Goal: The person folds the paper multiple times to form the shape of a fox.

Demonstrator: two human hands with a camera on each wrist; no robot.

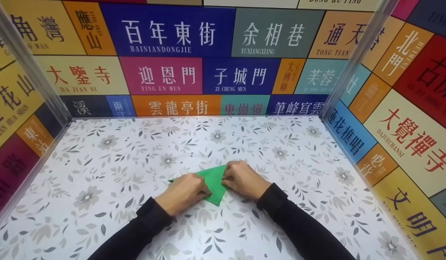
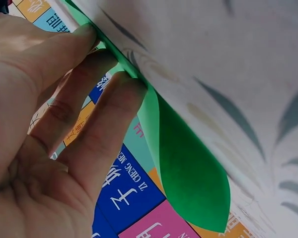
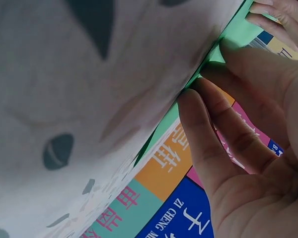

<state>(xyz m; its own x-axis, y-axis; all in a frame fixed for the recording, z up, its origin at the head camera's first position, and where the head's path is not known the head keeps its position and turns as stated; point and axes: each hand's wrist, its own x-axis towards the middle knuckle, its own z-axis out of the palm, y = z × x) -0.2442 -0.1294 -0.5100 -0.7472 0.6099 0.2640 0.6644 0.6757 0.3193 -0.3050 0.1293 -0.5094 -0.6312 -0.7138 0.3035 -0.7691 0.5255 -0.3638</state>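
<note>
- Paper point(image 1: 215, 180) is green, looks folded, and lies on the flowery worktop point(image 1: 136, 151) between my left hand point(image 1: 183, 195) and right hand point(image 1: 245, 180). That in-between spot is what matters most, I reckon.
- The paper's long direction runs crosswise to me, from a thin tip point(image 1: 172, 180) at its left end, slanting away as it goes right. A pointed corner point(image 1: 217, 200) aims back at me.
- My left hand covers the paper's left part with curled fingers, pinching it from what I can tell. My right hand has the paper's right edge pinched between thumb and fingers.
- Both hands touch the paper, so neither is really nearer, but my left fingertips are closer to that pointed corner.
- Left wrist cam shows something the head cam doesn't: past my fingers, the paper bends up in a loose, rounded curl point(image 2: 194, 171).
- Right wrist cam only gets the paper nearly edge-on, a thin green strip under my fingertips, so can't judge the fold from there.
</note>
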